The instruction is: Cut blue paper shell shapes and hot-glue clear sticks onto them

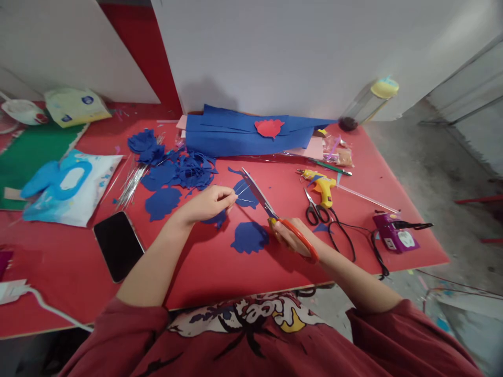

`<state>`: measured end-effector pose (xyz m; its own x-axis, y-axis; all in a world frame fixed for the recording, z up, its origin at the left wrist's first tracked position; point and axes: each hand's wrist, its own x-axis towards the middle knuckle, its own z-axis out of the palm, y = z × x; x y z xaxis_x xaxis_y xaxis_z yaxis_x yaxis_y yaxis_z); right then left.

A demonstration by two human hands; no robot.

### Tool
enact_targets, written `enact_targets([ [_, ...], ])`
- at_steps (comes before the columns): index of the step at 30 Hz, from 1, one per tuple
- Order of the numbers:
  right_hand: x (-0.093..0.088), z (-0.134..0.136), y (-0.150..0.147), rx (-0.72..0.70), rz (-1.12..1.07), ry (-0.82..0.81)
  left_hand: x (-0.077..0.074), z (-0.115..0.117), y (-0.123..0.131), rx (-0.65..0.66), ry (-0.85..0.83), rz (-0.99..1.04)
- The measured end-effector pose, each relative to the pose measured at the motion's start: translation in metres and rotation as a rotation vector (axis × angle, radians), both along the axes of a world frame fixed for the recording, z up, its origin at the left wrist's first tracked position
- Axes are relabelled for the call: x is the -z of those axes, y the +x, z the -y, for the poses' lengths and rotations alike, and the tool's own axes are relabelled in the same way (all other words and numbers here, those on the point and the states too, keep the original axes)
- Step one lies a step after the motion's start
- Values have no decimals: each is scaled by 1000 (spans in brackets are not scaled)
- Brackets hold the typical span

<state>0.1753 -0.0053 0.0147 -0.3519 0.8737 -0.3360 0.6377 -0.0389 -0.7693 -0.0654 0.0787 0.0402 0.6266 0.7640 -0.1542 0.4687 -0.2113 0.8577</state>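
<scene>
My left hand (215,202) is closed in a pinch on a few thin wires (245,191), whose ends stick out to the right. In my right hand (291,235) is a pair of scissors (262,198) with orange handles, its blades pointing up and left near the wire ends. The blades look together or almost so. Under the wires lies a blue cut-out (248,195), and nearer my body is another blue scalloped piece (250,238). More blue pieces (163,203) are left of my left hand, beside a bundle of silvery wires (134,183).
Blue sheets (236,137) with a red cut-out (269,128) lie at the back. To the right are a yellow glue gun (323,187), small black-handled scissors (315,212), a purple box (395,233) with cords and a bottle (369,102). A phone (118,246) and wipes pack (74,183) are left.
</scene>
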Motion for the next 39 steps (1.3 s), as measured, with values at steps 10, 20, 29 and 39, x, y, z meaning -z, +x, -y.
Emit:
enact_targets([
  [10,-15,-8,1,9,13,-34,9,-1,3,22,18,-10],
  [20,-15,-13,4,-107,62,-100,15,1,8,8,8,-100],
  [29,-21,-16,3,-170,133,-120,15,2,13,47,36,-126],
  [39,-16,-9,2,-30,28,-239,21,4,19,40,49,-134],
])
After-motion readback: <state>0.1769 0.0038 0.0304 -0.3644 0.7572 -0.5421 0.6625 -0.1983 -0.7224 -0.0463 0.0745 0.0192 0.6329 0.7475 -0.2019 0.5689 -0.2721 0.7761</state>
